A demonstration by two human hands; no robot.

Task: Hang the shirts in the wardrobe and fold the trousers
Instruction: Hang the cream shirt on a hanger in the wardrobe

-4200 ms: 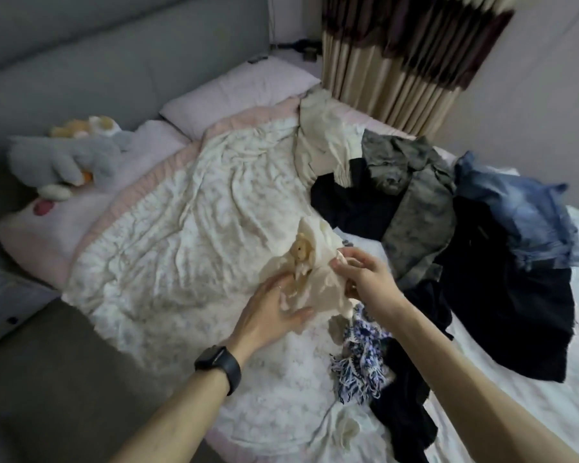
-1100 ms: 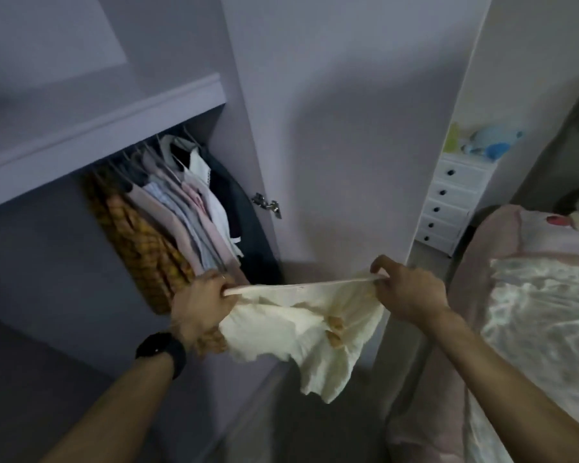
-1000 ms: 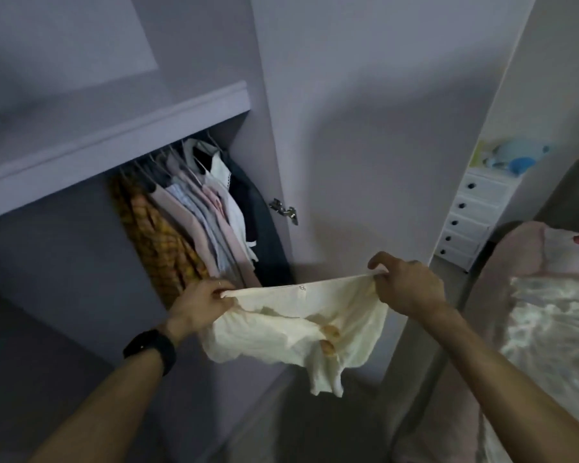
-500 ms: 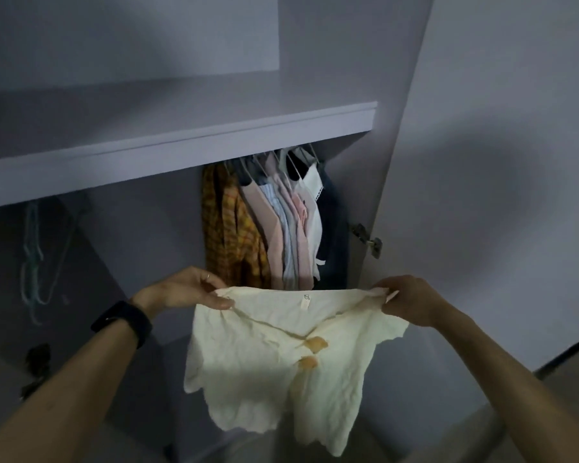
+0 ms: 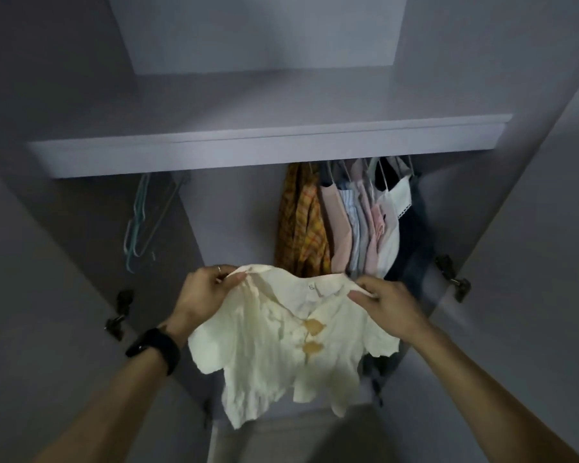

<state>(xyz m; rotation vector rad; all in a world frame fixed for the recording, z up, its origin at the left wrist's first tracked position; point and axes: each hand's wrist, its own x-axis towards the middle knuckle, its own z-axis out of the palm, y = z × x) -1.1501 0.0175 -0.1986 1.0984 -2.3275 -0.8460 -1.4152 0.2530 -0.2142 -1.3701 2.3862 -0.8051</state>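
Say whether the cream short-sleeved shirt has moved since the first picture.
Yes. The cream shirt has left the bed; the left hand and right hand now hold it below the grey wardrobe shelf.

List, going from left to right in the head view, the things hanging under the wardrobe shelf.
empty hangers → orange checked shirt → pink garment → white lace-trimmed top → dark garment. The striped pieces between the pink garment and the white top overlap too much to place.
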